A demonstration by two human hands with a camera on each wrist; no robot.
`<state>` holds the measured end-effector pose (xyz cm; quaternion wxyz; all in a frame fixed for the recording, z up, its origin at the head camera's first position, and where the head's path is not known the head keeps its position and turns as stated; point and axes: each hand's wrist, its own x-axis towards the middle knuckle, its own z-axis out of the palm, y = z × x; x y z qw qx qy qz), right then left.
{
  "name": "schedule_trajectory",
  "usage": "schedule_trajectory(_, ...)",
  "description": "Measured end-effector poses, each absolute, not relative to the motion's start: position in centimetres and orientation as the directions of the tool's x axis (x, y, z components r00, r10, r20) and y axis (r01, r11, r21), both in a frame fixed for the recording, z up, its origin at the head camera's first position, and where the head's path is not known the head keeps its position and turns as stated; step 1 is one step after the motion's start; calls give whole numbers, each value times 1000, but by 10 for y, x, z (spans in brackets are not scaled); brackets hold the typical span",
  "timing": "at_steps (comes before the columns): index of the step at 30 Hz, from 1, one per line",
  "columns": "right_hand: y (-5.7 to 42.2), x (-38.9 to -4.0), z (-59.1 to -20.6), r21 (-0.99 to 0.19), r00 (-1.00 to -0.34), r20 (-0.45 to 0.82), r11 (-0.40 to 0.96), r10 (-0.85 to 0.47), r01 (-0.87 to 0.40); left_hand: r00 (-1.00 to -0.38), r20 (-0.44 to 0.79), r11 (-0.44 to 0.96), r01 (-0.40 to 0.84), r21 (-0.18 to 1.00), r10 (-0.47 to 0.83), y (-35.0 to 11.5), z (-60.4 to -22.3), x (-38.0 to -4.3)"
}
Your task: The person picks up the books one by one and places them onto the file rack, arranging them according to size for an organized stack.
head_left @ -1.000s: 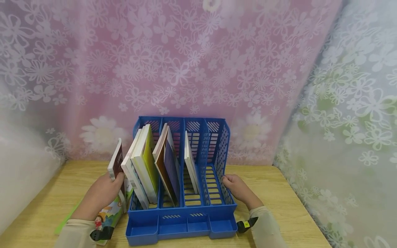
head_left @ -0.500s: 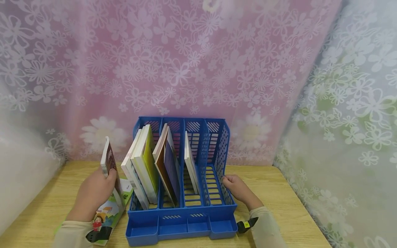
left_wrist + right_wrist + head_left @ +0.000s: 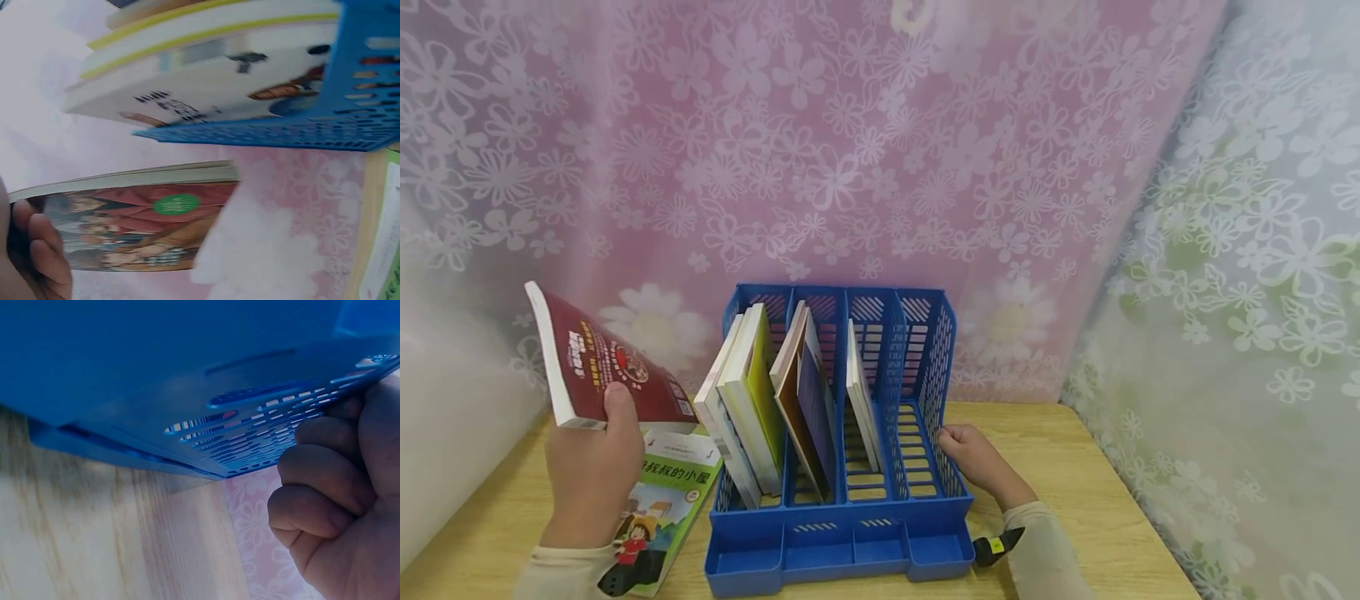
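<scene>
My left hand (image 3: 591, 475) holds a dark red paperback book (image 3: 617, 367) raised and tilted at the left, its thumb on the cover with white and yellow print. In the left wrist view, the book's other cover (image 3: 156, 212) shows pictured figures and a green oval. My right hand (image 3: 981, 454) grips the right side wall of a blue plastic file rack (image 3: 838, 533); its curled fingers (image 3: 312, 469) lie against the slotted wall in the right wrist view. Below the raised book, a green picture book (image 3: 673, 492) lies on the table, partly hidden by my left hand and wrist.
White and yellow books (image 3: 748, 400) lean in the rack's left compartment. Brown and purple books (image 3: 808, 408) lean in the second, thin white ones (image 3: 861, 400) in the third. The wooden table (image 3: 1037, 433) meets a pink flowered curtain (image 3: 850, 167) behind and a pale one (image 3: 1247, 350) at right.
My left hand has moved left and lifted the red book away from the rack, turning its cover into view. More of the green book shows. The right hand and rack have stayed put.
</scene>
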<state>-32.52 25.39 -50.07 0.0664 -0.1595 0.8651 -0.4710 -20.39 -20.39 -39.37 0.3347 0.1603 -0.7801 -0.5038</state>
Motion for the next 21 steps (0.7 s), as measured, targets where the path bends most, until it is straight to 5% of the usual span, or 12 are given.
schedule_trajectory(9, 253, -322, -502, -822, -939, 42, 521, -343, -228, -461, 667, 437, 514, 738, -585, -190, -386, -190)
schedule_trajectory(16, 253, -324, -503, -811, -939, 42, 538, -340, -231, -236, 666, 329, 723, 607, -708, -171, -372, -178)
schedule_trajectory(21, 254, -323, -502, -812, -942, 26, 543, -334, -215, -182, 610, 269, 775, 571, -771, -159, -365, -167)
